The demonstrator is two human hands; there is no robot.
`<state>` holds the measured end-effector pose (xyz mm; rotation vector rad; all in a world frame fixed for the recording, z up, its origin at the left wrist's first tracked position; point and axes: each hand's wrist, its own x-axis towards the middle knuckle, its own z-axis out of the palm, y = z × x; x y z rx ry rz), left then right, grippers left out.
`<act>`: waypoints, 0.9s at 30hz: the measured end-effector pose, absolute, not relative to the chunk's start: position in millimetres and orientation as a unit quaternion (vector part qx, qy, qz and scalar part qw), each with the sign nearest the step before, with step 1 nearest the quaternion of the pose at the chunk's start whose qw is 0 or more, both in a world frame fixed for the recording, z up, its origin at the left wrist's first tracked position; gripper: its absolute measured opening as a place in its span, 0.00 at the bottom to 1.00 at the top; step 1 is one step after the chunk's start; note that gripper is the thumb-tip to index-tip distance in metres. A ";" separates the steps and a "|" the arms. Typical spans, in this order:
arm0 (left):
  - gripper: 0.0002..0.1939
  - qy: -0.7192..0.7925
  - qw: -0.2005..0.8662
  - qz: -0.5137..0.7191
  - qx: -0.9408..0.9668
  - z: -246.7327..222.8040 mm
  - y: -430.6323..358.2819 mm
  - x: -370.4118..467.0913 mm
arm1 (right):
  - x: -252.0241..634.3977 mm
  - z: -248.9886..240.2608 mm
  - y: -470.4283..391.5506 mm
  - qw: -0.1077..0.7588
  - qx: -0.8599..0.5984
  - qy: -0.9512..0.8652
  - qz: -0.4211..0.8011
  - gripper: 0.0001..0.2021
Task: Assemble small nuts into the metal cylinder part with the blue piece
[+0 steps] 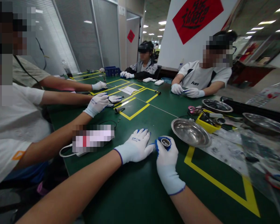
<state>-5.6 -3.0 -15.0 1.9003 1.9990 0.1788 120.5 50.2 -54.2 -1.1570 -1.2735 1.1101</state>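
Observation:
My left hand (137, 145), in a white glove with blue fingertips, lies palm down on the green table (121, 193). Its fingers are stretched out and nothing shows under them. Beside it, my right hand (167, 158) wears the same kind of glove. The fingers there are wrapped round a small round part with a silver rim and dark centre (165, 142), its round end facing up. The lower part of that piece is hidden by the glove. A shallow steel bowl (190, 133) stands just beyond my right hand.
A yellow bin (207, 123) of parts, another steel bowl (217, 105) and plastic bags (254, 146) crowd the right side. Yellow tape (219, 183) marks the table. At left are a power strip (93, 140) and a co-worker's gloved hand (96, 104). Other people sit across the table.

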 end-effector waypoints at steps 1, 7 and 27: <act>0.42 0.708 0.199 0.070 0.674 -12.7 -11.2 -1.7 | 120.3 -54.3 50.3 0.522 -0.481 -0.529 0.465 0.17; 0.38 0.718 0.254 0.124 0.636 4.4 -39.5 3.8 | 119.7 -52.0 49.6 0.533 -0.469 -0.523 0.472 0.16; 0.32 0.908 0.121 -0.088 0.392 6.8 71.5 -37.6 | 117.4 -45.8 46.4 0.521 -0.484 -0.518 0.476 0.17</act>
